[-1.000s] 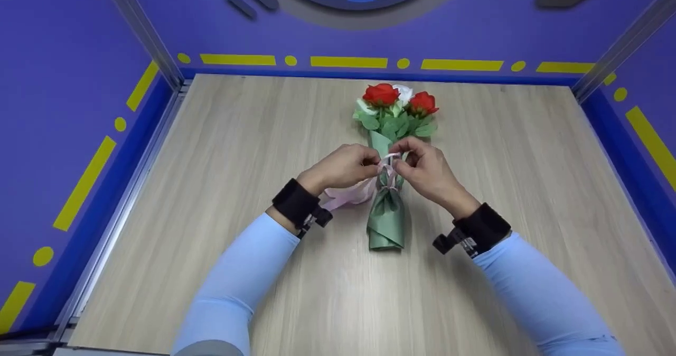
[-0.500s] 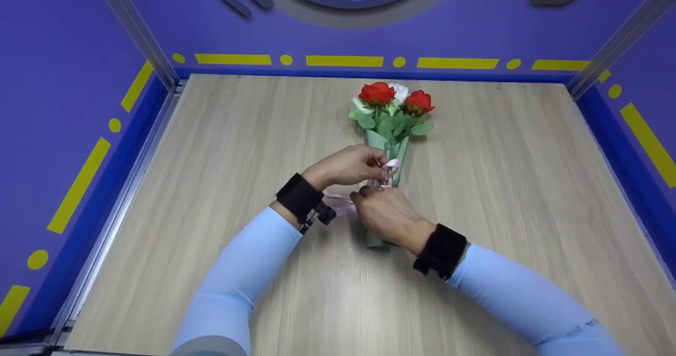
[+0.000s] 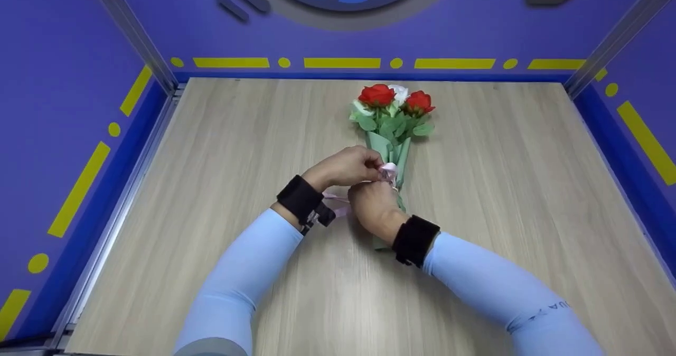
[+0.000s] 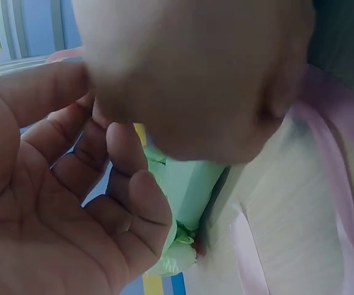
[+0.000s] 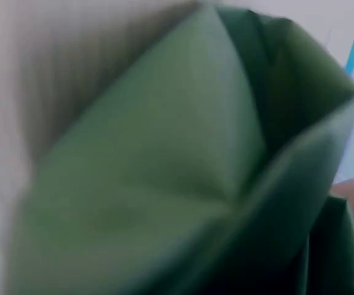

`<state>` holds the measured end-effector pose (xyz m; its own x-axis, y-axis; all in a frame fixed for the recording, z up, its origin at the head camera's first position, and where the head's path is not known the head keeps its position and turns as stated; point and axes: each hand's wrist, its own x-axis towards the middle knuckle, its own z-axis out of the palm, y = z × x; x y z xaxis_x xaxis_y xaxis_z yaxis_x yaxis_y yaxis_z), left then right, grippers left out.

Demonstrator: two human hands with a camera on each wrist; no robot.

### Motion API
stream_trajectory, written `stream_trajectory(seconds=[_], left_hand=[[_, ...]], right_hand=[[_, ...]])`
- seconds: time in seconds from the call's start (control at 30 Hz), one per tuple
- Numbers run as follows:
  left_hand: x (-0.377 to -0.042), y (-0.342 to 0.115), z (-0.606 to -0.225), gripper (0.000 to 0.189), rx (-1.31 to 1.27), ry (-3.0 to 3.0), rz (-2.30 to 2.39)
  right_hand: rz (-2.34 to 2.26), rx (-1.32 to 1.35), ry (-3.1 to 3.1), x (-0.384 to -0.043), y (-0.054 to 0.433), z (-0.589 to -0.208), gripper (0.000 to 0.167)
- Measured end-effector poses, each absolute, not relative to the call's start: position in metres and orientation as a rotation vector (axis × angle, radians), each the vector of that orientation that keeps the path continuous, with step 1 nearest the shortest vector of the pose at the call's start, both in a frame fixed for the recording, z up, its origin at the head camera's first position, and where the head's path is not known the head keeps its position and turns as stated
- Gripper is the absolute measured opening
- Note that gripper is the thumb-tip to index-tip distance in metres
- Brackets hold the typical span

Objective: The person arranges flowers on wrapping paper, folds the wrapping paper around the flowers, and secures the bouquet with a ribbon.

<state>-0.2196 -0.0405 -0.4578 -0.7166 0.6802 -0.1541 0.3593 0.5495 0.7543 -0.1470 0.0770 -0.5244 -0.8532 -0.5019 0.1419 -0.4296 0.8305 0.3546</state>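
A bouquet of red roses [image 3: 377, 95] and white flowers, wrapped in green paper [image 3: 378, 142], lies on the table with its blooms toward the back. My left hand [image 3: 346, 167] pinches a small loop of pink ribbon [image 3: 390, 170] over the wrap's narrow middle. Just below it, my right hand [image 3: 374, 204] is bent over the wrap, fingers curled in at the ribbon and their tips hidden. In the left wrist view, the back of the right hand [image 4: 195, 80] covers the pinch, and ribbon tails [image 4: 344, 215] trail beside it. Folded green paper [image 5: 140, 153] fills most of the right wrist view.
Bare wood-grain tabletop [image 3: 253, 129] surrounds the bouquet. Blue-purple panels [image 3: 454, 34] with yellow marks stand along the back and both sides, joined by metal corner posts. Loose ribbon [image 3: 338, 208] lies left of the wrap, partly under the left wrist camera.
My right hand has swung from the right of the ribbon down and across to below my left hand, turning over the wrap. The left hand stays at the loop, nearly still.
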Motion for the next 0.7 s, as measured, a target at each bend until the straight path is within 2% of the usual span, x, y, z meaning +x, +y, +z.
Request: stream_trajectory(seconds=[0.37, 0.57, 0.7], left_hand=[[-0.219, -0.045, -0.468, 0.004, 0.727, 2.376, 0.960], [-0.218, -0.045, -0.476, 0.006, 0.642, 2.242, 0.986], [-0.217, -0.043, -0.478, 0.004, 0.586, 2.163, 1.105]], right_hand=[[0.487, 0.748, -2.507, -0.124, 0.128, -0.517, 0.010], [1.178, 0.359, -2.607, -0.128, 0.145, -0.510, 0.006], [1.641, 0.113, -2.565, -0.130, 0.152, -0.502, 0.017]])
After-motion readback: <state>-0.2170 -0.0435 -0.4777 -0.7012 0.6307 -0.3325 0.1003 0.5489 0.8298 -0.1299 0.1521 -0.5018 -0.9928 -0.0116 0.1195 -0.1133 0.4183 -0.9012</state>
